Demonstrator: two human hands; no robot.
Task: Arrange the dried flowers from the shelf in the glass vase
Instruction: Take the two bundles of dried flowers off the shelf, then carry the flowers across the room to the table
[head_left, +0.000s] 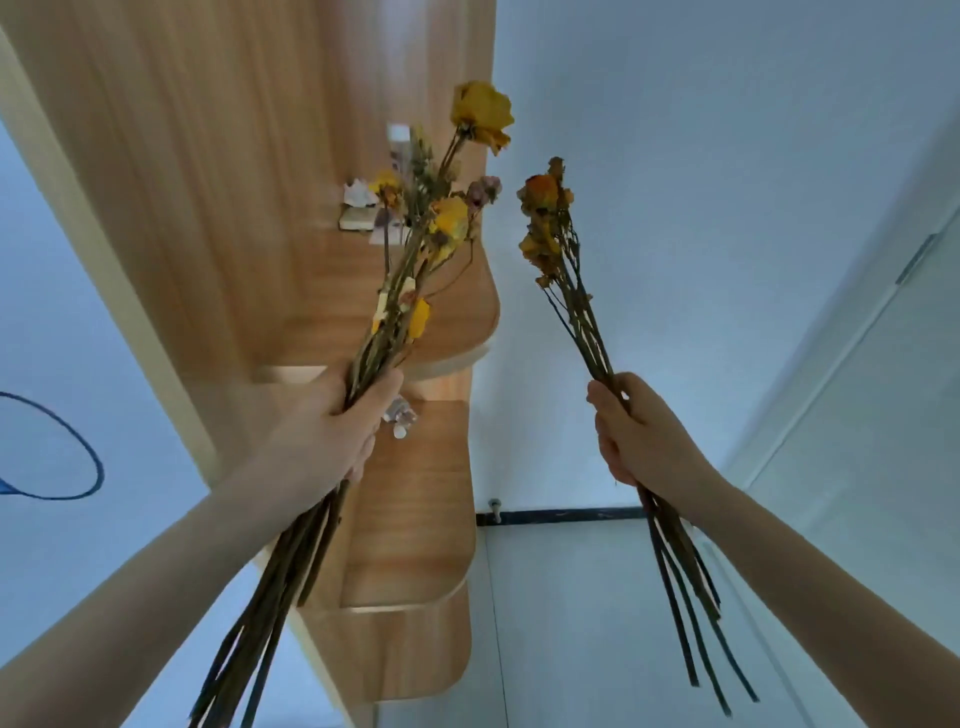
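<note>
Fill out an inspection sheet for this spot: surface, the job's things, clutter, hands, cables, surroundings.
Surface: wooden shelf unit with rounded shelves, set against a white wall.
Job's things: larger bunch of dried flowers with yellow heads, smaller bunch with orange heads; both are held heads up in front of the shelves; glass vase not in view.
Clutter: small objects on an upper shelf, one small object on the shelf below; too blurred to identify.
Hands: left hand grips the larger bunch by its stems; right hand grips the smaller bunch.
Cables: nothing seen.
Surroundings: blue hoop at the left edge, black strip across the far wall, pale door at right.
</note>
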